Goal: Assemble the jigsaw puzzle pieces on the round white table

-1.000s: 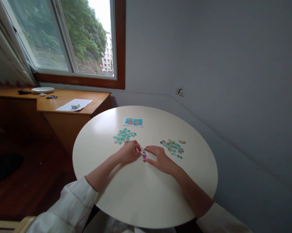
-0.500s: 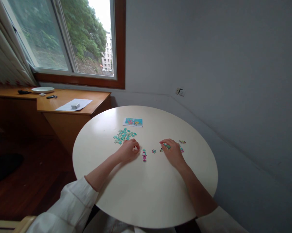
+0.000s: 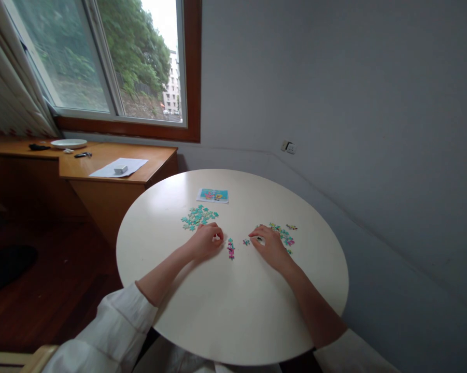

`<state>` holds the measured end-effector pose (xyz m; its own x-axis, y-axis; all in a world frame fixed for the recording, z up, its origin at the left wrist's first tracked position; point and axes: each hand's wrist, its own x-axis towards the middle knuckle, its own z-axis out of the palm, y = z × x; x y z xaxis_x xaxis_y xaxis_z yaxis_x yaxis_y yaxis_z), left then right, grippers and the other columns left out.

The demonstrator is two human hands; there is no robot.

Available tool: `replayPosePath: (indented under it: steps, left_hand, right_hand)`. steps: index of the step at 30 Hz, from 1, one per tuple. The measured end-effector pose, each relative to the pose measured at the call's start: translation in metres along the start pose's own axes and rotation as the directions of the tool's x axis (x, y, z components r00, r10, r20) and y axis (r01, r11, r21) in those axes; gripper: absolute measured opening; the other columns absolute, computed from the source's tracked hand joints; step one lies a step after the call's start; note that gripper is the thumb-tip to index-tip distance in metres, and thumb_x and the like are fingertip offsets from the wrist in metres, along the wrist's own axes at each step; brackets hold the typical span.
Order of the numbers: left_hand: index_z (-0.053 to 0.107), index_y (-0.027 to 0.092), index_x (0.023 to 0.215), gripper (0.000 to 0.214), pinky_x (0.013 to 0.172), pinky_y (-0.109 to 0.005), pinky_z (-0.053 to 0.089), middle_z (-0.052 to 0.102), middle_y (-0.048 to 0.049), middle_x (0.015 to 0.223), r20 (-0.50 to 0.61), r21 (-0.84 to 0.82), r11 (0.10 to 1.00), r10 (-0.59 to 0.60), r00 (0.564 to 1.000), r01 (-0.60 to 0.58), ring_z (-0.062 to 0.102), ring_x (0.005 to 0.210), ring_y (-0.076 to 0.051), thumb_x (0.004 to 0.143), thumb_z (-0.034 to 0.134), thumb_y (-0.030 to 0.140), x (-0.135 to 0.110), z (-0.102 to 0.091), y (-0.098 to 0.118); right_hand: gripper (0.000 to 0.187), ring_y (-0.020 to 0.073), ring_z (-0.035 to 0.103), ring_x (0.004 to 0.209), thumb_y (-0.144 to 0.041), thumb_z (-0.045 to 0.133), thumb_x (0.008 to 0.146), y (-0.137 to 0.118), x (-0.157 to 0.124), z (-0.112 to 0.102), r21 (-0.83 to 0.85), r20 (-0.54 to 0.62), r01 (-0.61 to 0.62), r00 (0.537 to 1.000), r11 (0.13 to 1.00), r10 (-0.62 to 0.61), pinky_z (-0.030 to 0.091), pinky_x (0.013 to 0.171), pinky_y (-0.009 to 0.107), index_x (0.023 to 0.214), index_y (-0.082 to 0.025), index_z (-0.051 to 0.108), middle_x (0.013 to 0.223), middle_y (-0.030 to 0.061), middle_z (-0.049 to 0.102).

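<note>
My left hand (image 3: 207,241) rests on the table with thumb and forefinger curled together; anything between them is too small to make out. Just right of it lies a short upright strip of joined jigsaw puzzle pieces (image 3: 230,249), pink with teal at the top. A loose puzzle piece (image 3: 246,242) lies right of the strip. At its right edge are the fingertips of my right hand (image 3: 271,247), thumb and forefinger drawn together; whether they grip a piece is unclear. Behind that hand spreads a pile of mixed-colour puzzle pieces (image 3: 285,236), partly covered by it.
A teal puzzle-piece pile (image 3: 199,216) lies beyond my left hand. Behind it is a picture card (image 3: 213,195). The round white table (image 3: 233,305) stands near a wooden desk (image 3: 155,158) bearing a plate (image 3: 69,143) and a paper sheet (image 3: 134,166). A wall (image 3: 373,155) rises at right.
My right hand has moved a little left and toward me, to the loose piece, its thumb and forefinger closing. More of the right pile shows. My left hand stays put.
</note>
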<state>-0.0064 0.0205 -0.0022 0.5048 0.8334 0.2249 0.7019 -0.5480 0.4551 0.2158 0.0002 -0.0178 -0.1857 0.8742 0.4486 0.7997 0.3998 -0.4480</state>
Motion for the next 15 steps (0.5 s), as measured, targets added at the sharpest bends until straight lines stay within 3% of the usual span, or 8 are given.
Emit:
replayPosePath:
  steps: [7,15]
  left_hand:
    - [0.063,0.017,0.069,0.014,0.074,-0.026,0.038,0.059,-0.0022,0.078,0.017,-0.002,1.000,-0.005,1.000,0.005,0.053,0.069,-0.012,0.071,0.049,0.016,-0.0006,-0.0004,0.0009]
    - [0.063,0.017,0.070,0.015,0.072,-0.025,0.039,0.059,-0.0018,0.076,0.029,0.009,1.000,-0.005,1.000,0.004,0.053,0.067,-0.012,0.071,0.048,0.016,-0.0007,-0.0016,0.0015]
  right_hand:
    - [0.011,0.0170,0.056,0.082,-0.020,0.055,0.075,0.0032,-0.0001,0.0039,0.041,0.020,0.043,0.999,0.998,-0.044,0.037,0.085,0.036,0.078,-0.019,0.066,0.085,0.0054,0.063]
    - [0.019,0.0191,0.053,0.089,-0.022,0.052,0.078,-0.0011,-0.0017,0.0017,-0.018,0.133,-0.048,0.990,0.999,0.050,0.035,0.084,0.038,0.089,-0.020,0.066,0.094,0.0069,0.060]
